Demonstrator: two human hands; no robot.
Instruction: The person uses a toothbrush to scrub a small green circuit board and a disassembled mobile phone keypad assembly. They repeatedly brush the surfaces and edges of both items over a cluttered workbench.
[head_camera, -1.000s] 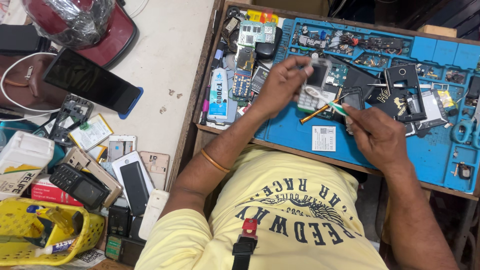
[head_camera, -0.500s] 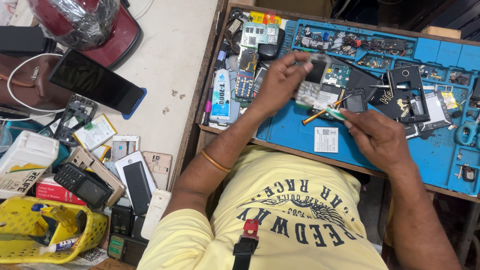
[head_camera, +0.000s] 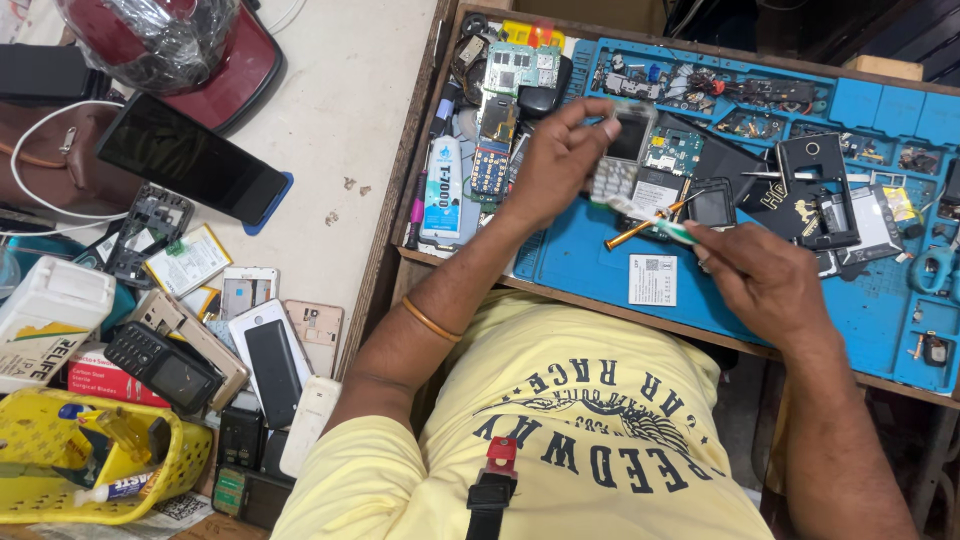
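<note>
A yellow basket (head_camera: 60, 470) sits at the near left corner of the pale table (head_camera: 340, 110), with a white box (head_camera: 45, 310) just behind it. Beside them a heap of phones covers the near edge, among them a black keypad phone (head_camera: 160, 365) and a white phone (head_camera: 268, 362) with a dark screen. Further back a big black phone (head_camera: 190, 160) lies flat, and a red helmet (head_camera: 170, 45) fills the far left corner

A white glue tube (head_camera: 442, 188) lies at the left edge of the blue work mat (head_camera: 860, 300), which fills a wooden tray. The left hand (head_camera: 555, 165) is raised over the mat's left part, fingers closed around 1 small keypad phone (head_camera: 622, 160), gripped by its top end with the keys hanging down. A screwdriver with an orange handle (head_camera: 640, 228) lies on the mat just under it, and a white label (head_camera: 652, 279) sits near the mat's near edge

The right hand (head_camera: 765, 285) is curled narrow around a white and green toothbrush (head_camera: 650, 218), its head touching the phone's lower end. Right of it a black phone frame (head_camera: 818, 190) lies on the mat, with small loose parts spread along the far edge and right side
</note>
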